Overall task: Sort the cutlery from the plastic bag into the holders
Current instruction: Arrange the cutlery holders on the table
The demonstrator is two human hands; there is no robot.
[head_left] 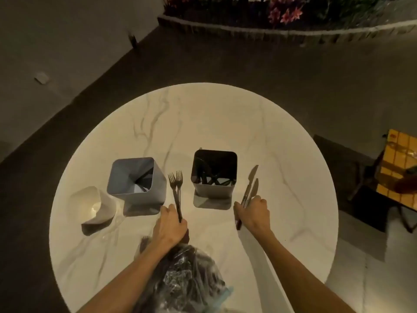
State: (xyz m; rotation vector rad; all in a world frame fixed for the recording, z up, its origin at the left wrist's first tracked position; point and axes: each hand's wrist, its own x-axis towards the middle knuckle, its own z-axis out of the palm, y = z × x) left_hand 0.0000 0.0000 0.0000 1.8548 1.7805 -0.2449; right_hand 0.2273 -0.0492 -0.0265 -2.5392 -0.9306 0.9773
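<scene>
Two forks (176,184) in the left hand (170,224), two knives (250,186) in the right hand (252,213), both fists curled round the handles at frame centre.
They look light, stiff and slick; the handles seem the safest hold, with the holders (214,175) just above and the plastic bag (180,274) below.

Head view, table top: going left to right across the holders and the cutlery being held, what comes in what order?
White holder → grey holder → forks in the left hand → black-lined holder → knives in the right hand.
</scene>
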